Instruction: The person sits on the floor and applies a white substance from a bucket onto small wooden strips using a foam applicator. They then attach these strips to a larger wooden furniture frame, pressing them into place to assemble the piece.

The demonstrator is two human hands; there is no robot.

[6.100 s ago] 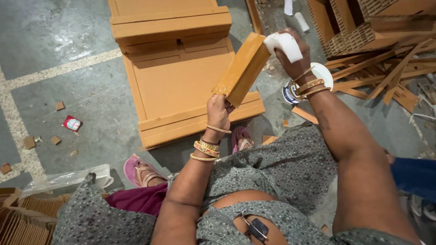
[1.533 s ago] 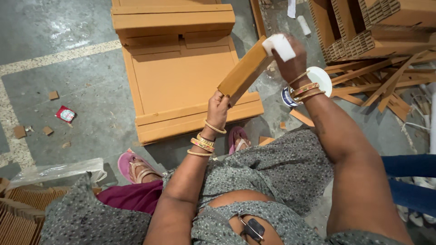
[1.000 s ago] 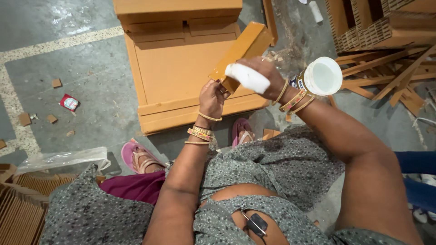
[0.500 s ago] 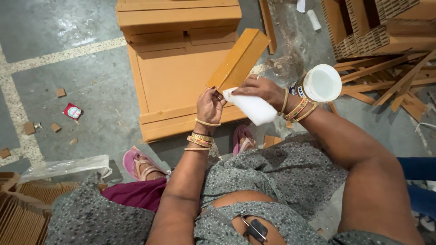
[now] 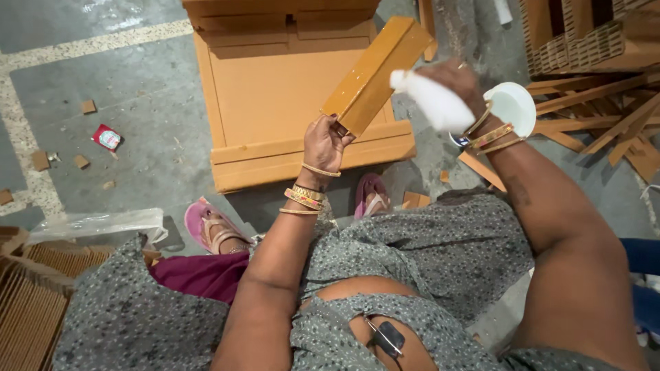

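Left hand (image 5: 324,141) clamped on cardboard strip's (image 5: 377,74) lower end — tilted up for right hand's (image 5: 459,82) gripped white bottle (image 5: 432,102).

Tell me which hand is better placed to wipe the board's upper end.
Right. The right hand holds the white cloth beside the upper end of the board. The left hand grips the board's lower end, so it is probably best left steadying it.
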